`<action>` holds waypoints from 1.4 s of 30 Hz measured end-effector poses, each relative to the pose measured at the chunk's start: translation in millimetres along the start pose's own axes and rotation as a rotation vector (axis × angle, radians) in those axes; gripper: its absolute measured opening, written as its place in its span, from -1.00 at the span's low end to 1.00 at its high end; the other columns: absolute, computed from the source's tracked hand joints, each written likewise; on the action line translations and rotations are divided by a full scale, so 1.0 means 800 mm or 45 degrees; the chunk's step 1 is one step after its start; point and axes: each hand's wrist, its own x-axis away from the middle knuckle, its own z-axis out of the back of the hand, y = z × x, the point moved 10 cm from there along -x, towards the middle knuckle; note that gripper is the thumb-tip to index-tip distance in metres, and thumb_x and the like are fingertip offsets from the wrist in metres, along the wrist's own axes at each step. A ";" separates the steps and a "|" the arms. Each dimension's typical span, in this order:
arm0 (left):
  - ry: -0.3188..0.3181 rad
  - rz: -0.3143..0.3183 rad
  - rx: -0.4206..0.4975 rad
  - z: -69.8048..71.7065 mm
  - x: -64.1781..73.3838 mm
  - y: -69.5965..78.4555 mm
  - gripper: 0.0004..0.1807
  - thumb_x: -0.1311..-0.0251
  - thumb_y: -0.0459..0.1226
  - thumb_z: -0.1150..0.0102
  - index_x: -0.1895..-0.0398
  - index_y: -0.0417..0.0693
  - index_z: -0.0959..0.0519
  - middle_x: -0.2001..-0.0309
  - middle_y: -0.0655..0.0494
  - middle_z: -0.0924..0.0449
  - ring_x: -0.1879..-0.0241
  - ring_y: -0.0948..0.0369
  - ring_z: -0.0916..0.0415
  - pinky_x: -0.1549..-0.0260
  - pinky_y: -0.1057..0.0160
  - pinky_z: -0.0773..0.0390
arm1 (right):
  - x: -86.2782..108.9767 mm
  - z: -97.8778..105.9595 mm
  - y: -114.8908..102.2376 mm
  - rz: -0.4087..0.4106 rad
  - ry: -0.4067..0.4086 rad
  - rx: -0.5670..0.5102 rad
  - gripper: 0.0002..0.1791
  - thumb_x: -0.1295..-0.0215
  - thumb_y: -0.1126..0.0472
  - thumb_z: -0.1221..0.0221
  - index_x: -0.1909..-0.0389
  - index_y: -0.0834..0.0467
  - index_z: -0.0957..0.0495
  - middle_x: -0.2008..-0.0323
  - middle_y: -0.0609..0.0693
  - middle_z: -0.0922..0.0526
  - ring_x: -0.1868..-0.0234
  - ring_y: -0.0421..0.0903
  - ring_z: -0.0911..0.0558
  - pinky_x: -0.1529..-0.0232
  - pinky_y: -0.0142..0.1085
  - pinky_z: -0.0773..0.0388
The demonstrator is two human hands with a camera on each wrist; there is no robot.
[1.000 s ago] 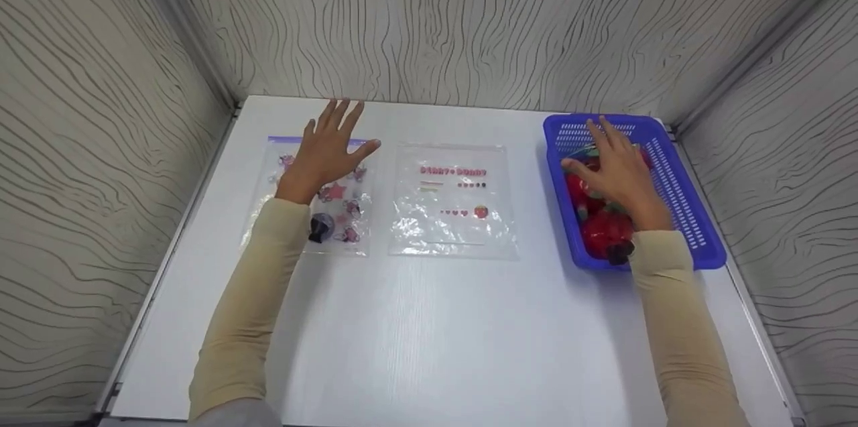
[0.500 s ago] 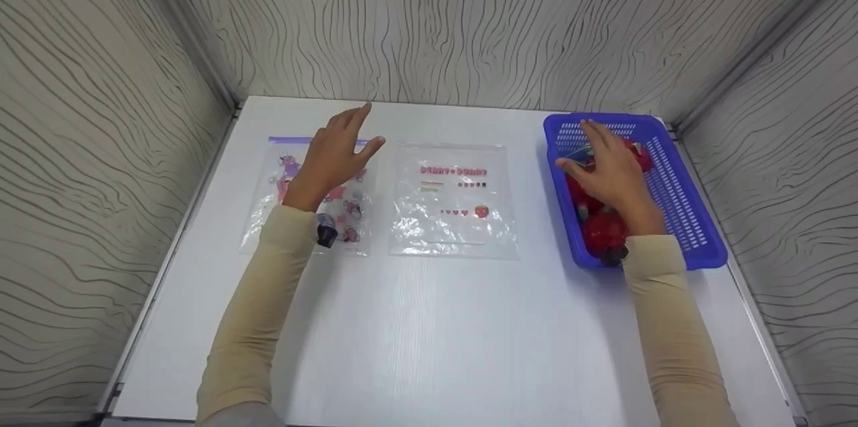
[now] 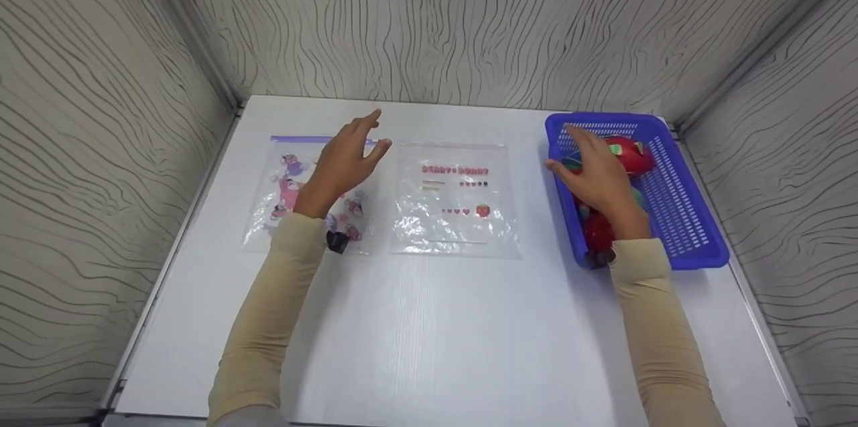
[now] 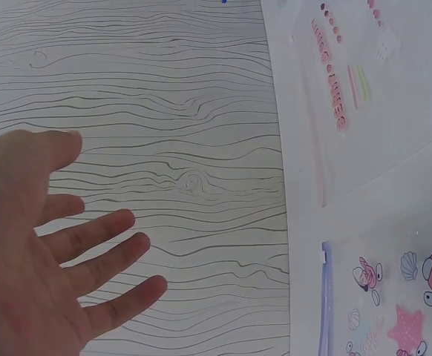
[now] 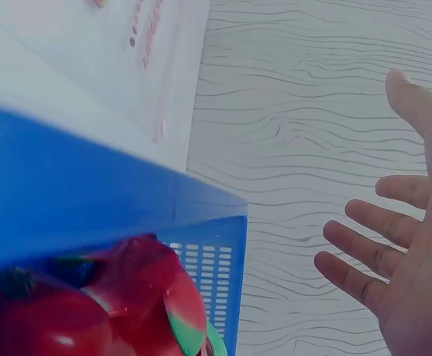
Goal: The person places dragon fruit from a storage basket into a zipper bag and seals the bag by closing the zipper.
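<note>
My left hand (image 3: pixel 342 162) hovers over a clear zip bag (image 3: pixel 289 194) with pink cartoon prints and a purple zip edge, covering its upper right part. In the left wrist view the fingers are relaxed and hold nothing. My right hand (image 3: pixel 603 182) is above the left side of a blue plastic basket (image 3: pixel 684 206), thumb near its left rim. Nothing is in its grasp; the right wrist view shows the fingers spread loosely. Several glossy red items with green patches (image 5: pixel 145 297) lie in the basket, partly hidden by the hand; their kind is unclear.
A second clear zip bag (image 3: pixel 456 232) with pink lettering and a strawberry print lies flat between the two hands. All of it rests on a white table (image 3: pixel 429 340), enclosed by wood-grain panels (image 3: pixel 429 25) at the back and sides.
My left hand has drifted right over its bag, its fingers less spread. My right hand has shifted slightly left, uncovering more of a red item at the back of the basket.
</note>
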 end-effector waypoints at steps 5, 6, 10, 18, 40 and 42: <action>0.008 0.002 0.033 -0.006 0.001 0.000 -0.32 -0.61 -0.02 -0.09 -0.66 -0.03 -0.23 -0.42 -0.10 -0.54 -0.42 -0.07 -0.50 -0.42 -0.16 -0.50 | 0.001 -0.008 -0.005 -0.014 -0.001 -0.024 0.03 -0.42 -0.46 -0.13 -0.74 -0.11 0.01 -0.70 0.22 -0.08 -0.70 0.33 -0.05 -0.55 0.47 -0.06; 0.008 0.003 0.042 -0.007 0.001 -0.001 -0.32 -0.61 -0.03 -0.09 -0.66 -0.03 -0.24 -0.42 -0.10 -0.54 -0.42 -0.07 -0.50 -0.41 -0.16 -0.50 | 0.001 -0.010 -0.006 -0.011 0.002 -0.030 0.03 -0.42 -0.46 -0.13 -0.74 -0.11 0.00 -0.70 0.23 -0.09 -0.70 0.33 -0.06 -0.54 0.47 -0.07; 0.004 0.017 0.075 -0.013 0.003 -0.003 -0.33 -0.62 -0.02 -0.08 -0.65 -0.04 -0.25 -0.40 -0.09 -0.55 -0.41 -0.06 -0.51 -0.41 -0.15 -0.51 | 0.000 -0.017 -0.014 0.034 0.023 -0.048 0.01 -0.43 -0.44 -0.16 -0.72 -0.05 -0.08 -0.67 0.24 -0.15 -0.68 0.32 -0.12 -0.56 0.43 -0.12; -0.023 0.054 0.143 -0.030 0.004 -0.004 -0.34 -0.63 -0.01 -0.05 -0.65 -0.03 -0.24 -0.40 -0.06 -0.56 -0.42 -0.04 -0.50 -0.46 -0.13 -0.47 | 0.003 -0.032 -0.021 0.024 0.030 -0.064 -0.05 -0.46 -0.34 -0.20 -0.68 0.04 -0.15 -0.64 0.24 -0.22 -0.66 0.31 -0.20 -0.56 0.37 -0.20; -0.048 0.116 0.289 -0.064 0.007 -0.017 -0.41 -0.64 -0.06 -0.03 -0.59 -0.10 -0.32 -0.36 -0.09 -0.58 -0.38 -0.02 -0.54 -0.40 -0.11 -0.50 | 0.010 -0.065 -0.028 0.041 0.085 -0.258 -0.29 -0.52 -0.01 -0.28 -0.56 0.15 -0.33 -0.38 0.25 -0.52 -0.28 0.28 -0.62 -0.28 0.21 -0.63; -0.044 0.123 0.291 -0.067 0.007 -0.020 -0.42 -0.64 -0.06 -0.03 -0.58 -0.10 -0.34 -0.34 -0.09 -0.59 -0.37 -0.04 -0.55 -0.40 -0.11 -0.50 | 0.010 -0.067 -0.030 0.057 0.094 -0.275 -0.31 -0.53 0.01 -0.28 -0.55 0.17 -0.34 -0.38 0.25 -0.52 -0.28 0.27 -0.62 -0.26 0.19 -0.65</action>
